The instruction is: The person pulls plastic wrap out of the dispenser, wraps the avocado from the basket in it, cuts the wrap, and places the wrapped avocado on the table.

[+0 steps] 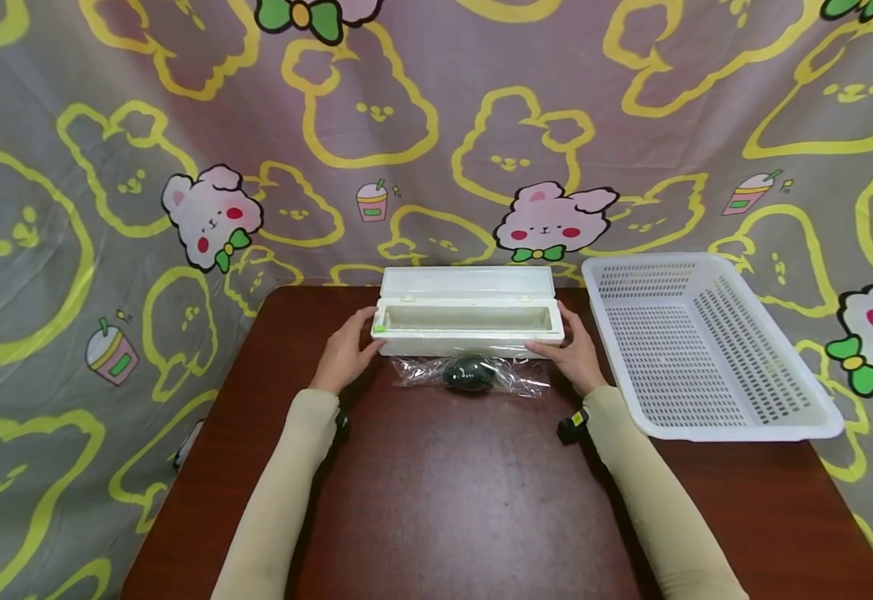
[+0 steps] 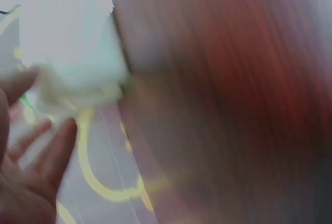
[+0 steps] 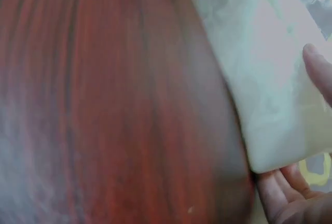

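A long white plastic wrap dispenser (image 1: 466, 342) stands at the table's far side with its lid (image 1: 466, 282) raised. Clear plastic wrap (image 1: 514, 375) lies along its front edge, with a dark green, avocado-like oval thing (image 1: 469, 372) on it. My left hand (image 1: 346, 350) is at the dispenser's left end, thumb by the front corner; in the blurred left wrist view, its fingers (image 2: 62, 143) are fairly straight beside that end. My right hand (image 1: 574, 350) holds the right end, with its thumb (image 3: 317, 71) on the front face and fingers around the end.
To the right of the dispenser sits a white perforated plastic basket (image 1: 676, 367). The brown wooden table (image 1: 451, 492) stretches toward me. A patterned curtain (image 1: 436, 167) hangs right behind the table's far edge.
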The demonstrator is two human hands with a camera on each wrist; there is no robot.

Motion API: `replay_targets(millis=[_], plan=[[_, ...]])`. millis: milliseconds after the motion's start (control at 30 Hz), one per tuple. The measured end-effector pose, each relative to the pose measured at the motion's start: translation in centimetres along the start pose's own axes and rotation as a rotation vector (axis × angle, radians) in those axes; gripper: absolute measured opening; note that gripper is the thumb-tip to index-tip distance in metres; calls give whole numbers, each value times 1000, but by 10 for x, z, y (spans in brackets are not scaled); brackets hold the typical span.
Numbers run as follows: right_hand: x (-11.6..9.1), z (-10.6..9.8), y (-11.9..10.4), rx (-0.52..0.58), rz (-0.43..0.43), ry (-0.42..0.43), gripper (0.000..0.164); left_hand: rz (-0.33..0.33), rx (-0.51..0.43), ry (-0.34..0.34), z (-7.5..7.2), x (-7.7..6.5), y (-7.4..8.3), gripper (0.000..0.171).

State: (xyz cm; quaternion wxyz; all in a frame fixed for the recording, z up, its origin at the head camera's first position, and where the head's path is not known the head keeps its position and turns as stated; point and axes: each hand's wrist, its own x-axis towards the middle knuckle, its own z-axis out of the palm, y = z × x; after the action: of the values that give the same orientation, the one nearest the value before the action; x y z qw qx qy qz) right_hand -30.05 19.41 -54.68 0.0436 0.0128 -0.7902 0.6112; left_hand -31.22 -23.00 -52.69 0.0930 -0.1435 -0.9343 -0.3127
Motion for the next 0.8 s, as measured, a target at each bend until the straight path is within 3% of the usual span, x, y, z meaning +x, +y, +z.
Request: replay_targets(millis=[67, 167, 333, 433, 533, 700, 800], plan=[[-5, 0, -10, 27, 6, -12, 101, -82, -36, 25, 1, -4, 6, 62], [-6, 2, -8, 38, 32, -6, 101, -199, -98, 5, 4, -11, 15, 56], [-7, 7, 7, 16, 130, 87, 100, -301, -114, -68, 8, -18, 21, 38], [-11, 10, 9, -1, 162, 187, 91, -314, -153, -91, 10, -19, 23, 32], [-15, 13, 9, -33, 176, 265, 76, -280, -215, -126, 13, -18, 24, 27], [-21, 16, 7, -50, 214, 275, 51, -198, -294, -185, 15, -18, 23, 19], [-23, 14, 9, -44, 230, 284, 40, -207, -277, -188, 14, -19, 23, 16]])
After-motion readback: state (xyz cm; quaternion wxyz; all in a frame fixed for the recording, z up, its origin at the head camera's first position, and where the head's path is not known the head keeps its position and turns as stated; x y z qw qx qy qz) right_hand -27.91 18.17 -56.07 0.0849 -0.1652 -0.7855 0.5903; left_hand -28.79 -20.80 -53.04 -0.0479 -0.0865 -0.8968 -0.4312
